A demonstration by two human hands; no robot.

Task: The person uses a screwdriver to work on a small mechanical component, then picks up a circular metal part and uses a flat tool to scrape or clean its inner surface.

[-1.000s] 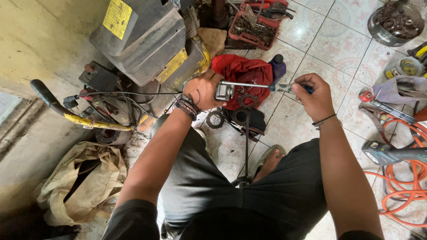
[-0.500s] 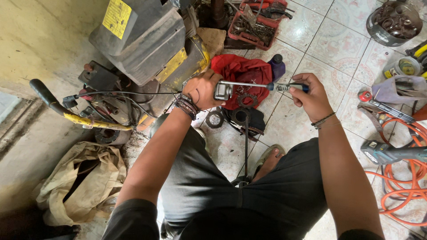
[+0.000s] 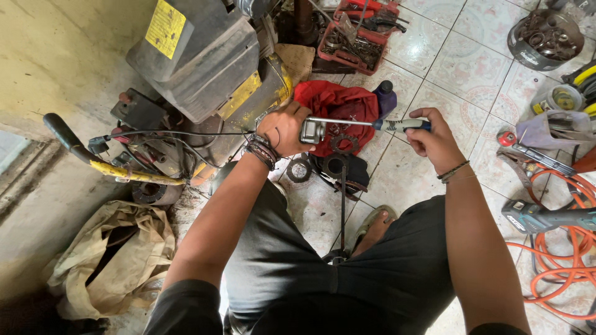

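Chrome steel is catching the light in the head view: you are holding a ratchet wrench (image 3: pixel 347 123) level in front of you, above the tiled floor (image 3: pixel 447 62). Your left hand (image 3: pixel 284 127) is wrapping around its square metal head, fingers closed over the end. Your right hand (image 3: pixel 434 138) is gripping the blue and black handle in a full fist, thumb lying along the top. The shaft is spanning the gap between both hands, directly over a red cloth (image 3: pixel 338 105) lying on the floor. Under the wrench, a dark round part (image 3: pixel 340 170) is sitting with a thin rod rising from it toward you, and a loose ring (image 3: pixel 299 169) is lying just beside it. To your left, a black and yellow machine (image 3: pixel 205 68) is standing against the wall, with a yellow handlebar (image 3: pixel 105 162) sticking out. Ahead, a red tray of tools (image 3: pixel 357 37) is resting on the tiles. To your right, an orange hose (image 3: pixel 559 260) is coiling near a cordless power tool (image 3: pixel 546 217).
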